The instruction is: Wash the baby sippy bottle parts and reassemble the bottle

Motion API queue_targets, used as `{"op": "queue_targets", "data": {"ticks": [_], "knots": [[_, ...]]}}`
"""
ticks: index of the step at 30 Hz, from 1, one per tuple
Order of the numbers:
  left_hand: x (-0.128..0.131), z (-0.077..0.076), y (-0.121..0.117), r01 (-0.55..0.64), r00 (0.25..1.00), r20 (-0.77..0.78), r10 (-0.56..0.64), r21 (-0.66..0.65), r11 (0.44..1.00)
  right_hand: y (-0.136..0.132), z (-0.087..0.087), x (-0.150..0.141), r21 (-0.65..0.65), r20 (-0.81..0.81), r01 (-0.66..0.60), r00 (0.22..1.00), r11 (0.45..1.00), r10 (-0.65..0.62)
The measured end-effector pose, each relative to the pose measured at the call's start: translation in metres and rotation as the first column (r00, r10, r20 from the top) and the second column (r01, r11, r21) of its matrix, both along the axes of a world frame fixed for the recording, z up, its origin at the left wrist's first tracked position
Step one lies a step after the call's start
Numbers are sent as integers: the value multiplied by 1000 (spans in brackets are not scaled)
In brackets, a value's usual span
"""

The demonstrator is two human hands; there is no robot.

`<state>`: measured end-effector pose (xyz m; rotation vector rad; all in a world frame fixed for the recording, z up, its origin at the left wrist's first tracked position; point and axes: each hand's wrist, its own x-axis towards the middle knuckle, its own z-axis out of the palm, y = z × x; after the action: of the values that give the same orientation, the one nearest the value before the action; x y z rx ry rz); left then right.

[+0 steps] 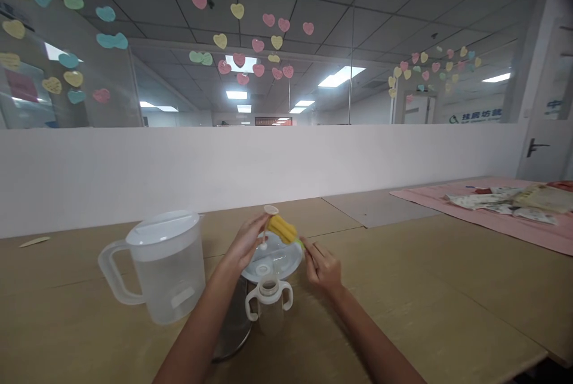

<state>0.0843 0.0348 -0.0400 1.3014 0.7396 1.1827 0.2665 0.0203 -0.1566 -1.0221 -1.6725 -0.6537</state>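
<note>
My left hand (248,242) is closed on a small pale straw top (271,210), whose thin stem hangs down to a small white knob. My right hand (323,266) grips the green handle of a yellow sponge brush (283,229). The brush's sponge head is against or just beside the straw top; I cannot tell if they touch. Below both hands stands an uncapped clear baby bottle (270,306) with two white handles. Behind it lies a clear plastic lid or dish (289,258) with a small white round part (262,270) on it.
A large translucent lidded pitcher (168,270) stands left of my arms. A dark metal-rimmed container (235,324) is partly hidden behind my left forearm. Far right, a pink cloth (430,202) carries papers and packets. A white wall (179,169) with glass above borders the wooden table (403,288).
</note>
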Motion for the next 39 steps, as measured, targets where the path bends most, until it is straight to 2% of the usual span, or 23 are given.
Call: {"op": "queue_targets", "data": {"ticks": [2, 4, 8, 11, 13, 16, 20, 23, 26, 29, 31, 33, 34, 36, 37, 38, 39], "knots": [[2, 1, -2, 65, 998, 28, -65, -22, 998, 0, 0, -2, -4, -16, -3, 1000, 1000, 3], [3, 1, -1, 93, 991, 99, -88, -53, 994, -1, 0, -2, -7, 51, -36, 998, 999, 36], [-3, 2, 2, 59, 990, 132, -50, -64, 996, -2, 2, 3, 18, 188, -79, 979, 997, 74], [-7, 4, -2, 63, 995, 76, -58, -53, 997, -2, 2, 5, 50, 109, -72, 992, 996, 66], [-5, 7, -8, 137, 990, 49, -135, -53, 989, -1, 1, 5, 56, 31, -53, 998, 997, 51], [0, 10, -13, 224, 972, 90, -216, -81, 971, -1, 0, 5, 44, 78, -54, 996, 998, 51], [-2, 9, -12, 123, 989, 92, -118, -43, 992, -1, 0, 8, 57, 206, -92, 975, 994, 79], [-4, 7, -11, 72, 997, 43, -71, -22, 997, -2, 1, 9, 79, 140, -72, 988, 994, 60], [0, 7, -14, 91, 996, 7, -90, -31, 995, -3, 1, 6, 73, 85, -40, 996, 997, 34], [5, 7, -15, 66, 998, -4, -66, 11, 998, -3, -1, 6, 49, 178, -47, 983, 998, 38], [2, 10, -14, -7, 996, -87, 16, 102, 995, -2, -2, 7, 41, 251, -48, 967, 998, 37], [-8, 14, -13, -102, 939, -292, 183, 273, 956, -1, -3, 9, 37, 283, -37, 959, 999, 25], [-15, 16, -13, -135, 863, -410, 295, 375, 917, 0, -3, 10, 35, 283, -29, 959, 999, 18], [-32, 17, -12, -155, 632, -592, 500, 536, 830, 1, -3, 10, 29, 253, -4, 967, 1000, -3], [-41, 16, -11, -160, 523, -642, 560, 572, 805, 2, -3, 10, 25, 233, 10, 972, 1000, -15], [-49, 13, -9, -174, 464, -671, 579, 571, 802, 2, -3, 10, 20, 216, 23, 976, 1000, -27], [-57, 10, -7, -196, 455, -689, 564, 540, 818, 3, -3, 10, 14, 202, 33, 979, 999, -35]]}}
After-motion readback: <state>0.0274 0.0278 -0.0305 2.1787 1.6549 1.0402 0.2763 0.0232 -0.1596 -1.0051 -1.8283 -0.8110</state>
